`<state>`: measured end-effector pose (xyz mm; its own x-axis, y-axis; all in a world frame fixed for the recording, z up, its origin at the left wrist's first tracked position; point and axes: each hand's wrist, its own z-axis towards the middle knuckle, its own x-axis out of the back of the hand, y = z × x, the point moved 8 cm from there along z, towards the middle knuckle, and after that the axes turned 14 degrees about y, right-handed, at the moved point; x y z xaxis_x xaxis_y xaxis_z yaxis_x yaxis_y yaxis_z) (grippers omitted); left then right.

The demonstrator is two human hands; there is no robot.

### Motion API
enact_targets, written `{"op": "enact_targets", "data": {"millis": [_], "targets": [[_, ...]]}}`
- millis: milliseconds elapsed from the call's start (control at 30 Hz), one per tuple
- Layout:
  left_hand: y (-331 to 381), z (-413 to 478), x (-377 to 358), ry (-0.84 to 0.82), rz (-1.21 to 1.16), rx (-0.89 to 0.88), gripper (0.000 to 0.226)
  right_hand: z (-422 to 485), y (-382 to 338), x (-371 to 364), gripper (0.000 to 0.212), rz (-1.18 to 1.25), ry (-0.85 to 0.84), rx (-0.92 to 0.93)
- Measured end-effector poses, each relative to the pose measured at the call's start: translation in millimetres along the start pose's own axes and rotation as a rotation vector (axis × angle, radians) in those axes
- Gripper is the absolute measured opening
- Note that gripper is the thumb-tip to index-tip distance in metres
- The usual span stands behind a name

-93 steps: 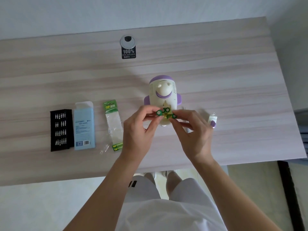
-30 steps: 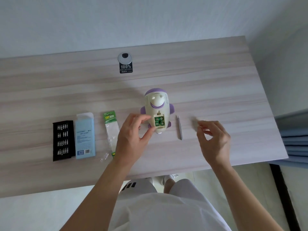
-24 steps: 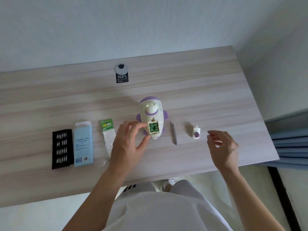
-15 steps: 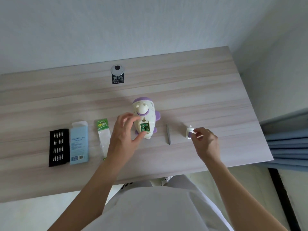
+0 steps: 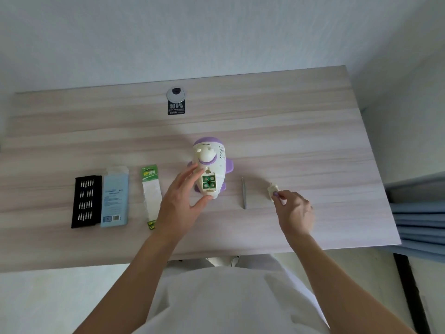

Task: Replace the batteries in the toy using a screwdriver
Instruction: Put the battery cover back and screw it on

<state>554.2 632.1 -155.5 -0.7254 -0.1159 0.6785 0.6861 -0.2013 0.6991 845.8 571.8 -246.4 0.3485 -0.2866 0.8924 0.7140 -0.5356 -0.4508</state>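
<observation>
Wood-grain desk [image 5: 289, 131] against a pale wall [image 5: 216, 32], blue curtain [image 5: 419, 213] at the right edge. White-and-purple plane toy [image 5: 218, 165] lies belly-up mid-desk with its battery bay [image 5: 204, 189] uncovered and green batteries [image 5: 209, 182] seated inside.

Left hand [image 5: 180, 203]: fingers nearly straight, laid along the toy's left flank, thumb tip at the tail end. It's a loose brace, not a clamp.

Right hand [image 5: 295, 213]: fingertips pinch the small white battery cover [image 5: 272, 190], well to the right of the toy. Can't tell if the cover is lifted or touching the desk.

Thin grey screwdriver [image 5: 244, 193] lies flat between toy and cover, neither hand on it.

Left of the toy, in order: GP battery pack [image 5: 151, 194], blue box [image 5: 114, 198], black bit tray [image 5: 86, 201]. At the back edge sits a cable grommet [image 5: 176, 94] with a black "100%" sticker [image 5: 176, 108].
</observation>
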Motion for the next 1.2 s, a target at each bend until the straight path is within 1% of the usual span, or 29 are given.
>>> {"op": "enact_targets", "data": {"millis": [100, 200, 267, 367, 433, 500, 567, 633, 700, 867, 1000, 1133, 1200], "targets": [[-3, -1, 0, 0.001, -0.027, -0.025, 0.066, 0, -1, 5, 0.016, 0.026, 0.019, -0.059], [-12, 1, 1, -0.011, -0.044, -0.027, 0.063, -1, -18, 21, 0.014, 0.155, 0.074, -0.115], [-17, 4, 1, -0.02, -0.057, -0.044, 0.057, -4, -38, 35, 0.011, 0.246, 0.109, -0.131], [-15, 7, 5, -0.052, -0.046, -0.179, 0.045, -18, -69, 49, 0.003, 0.389, 0.14, -0.175], [-14, 7, 5, -0.09, -0.019, -0.311, 0.041, -30, -84, 49, 0.005, 0.479, 0.127, -0.25], [-17, 6, 3, -0.136, 0.028, -0.423, 0.041, -43, -99, 45, 0.006, 0.526, 0.096, -0.293], [-22, 5, 1, -0.166, 0.086, -0.518, 0.045, -55, -114, 43, 0.003, 0.538, 0.085, -0.292], [-26, 6, 1, -0.188, 0.129, -0.586, 0.051, -67, -127, 42, 0.004, 0.55, 0.093, -0.305], [-27, 7, 1, -0.2, 0.179, -0.636, 0.053, -75, -136, 40, 0.004, 0.55, 0.11, -0.322], [-28, 6, 1, -0.207, 0.234, -0.652, 0.052, -87, -153, 35, 0.01, 0.517, 0.168, -0.306], [-27, 10, 2, -0.208, 0.136, -0.586, 0.049, -87, -165, 37, 0.011, 0.472, 0.22, -0.253], [-25, 13, 0, -0.234, 0.029, -0.539, 0.061, -90, -177, 41, 0.005, 0.438, 0.291, -0.139], [-22, 17, 0, -0.222, -0.017, -0.529, 0.062, -91, -178, 40, 0.004, 0.431, 0.313, -0.105]]}}
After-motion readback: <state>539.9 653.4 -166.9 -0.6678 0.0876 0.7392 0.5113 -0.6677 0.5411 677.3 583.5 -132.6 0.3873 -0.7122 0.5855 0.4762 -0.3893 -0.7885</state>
